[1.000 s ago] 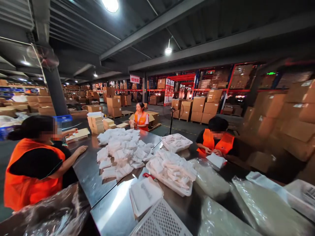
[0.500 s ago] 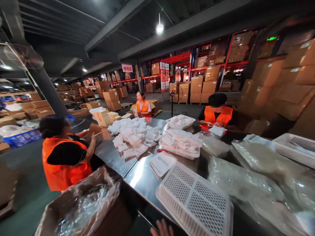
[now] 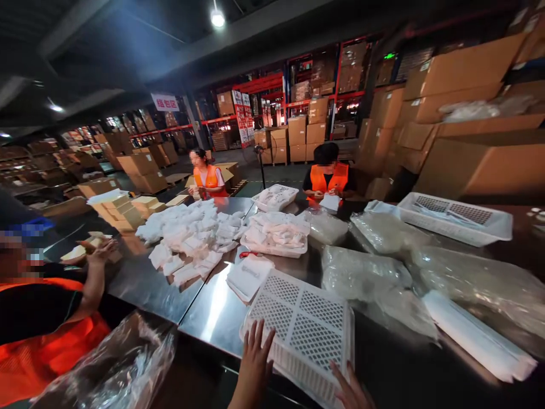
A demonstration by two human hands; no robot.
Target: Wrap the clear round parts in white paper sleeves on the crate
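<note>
The step in hand seems to be reaching for the basket (image 3: 293, 324), which is set on the surface (image 3: 213, 318) just ahead of the left grip (image 3: 255, 355) and the right grip (image 3: 352, 392); both are spread wide with nothing seen inside, and whether it is touched cannot be told. For a good hold, fingers would need to be curled around its sides. Its holey bottom seems turned up, and its long side is stretched roughly from the left grip toward the right.
</note>
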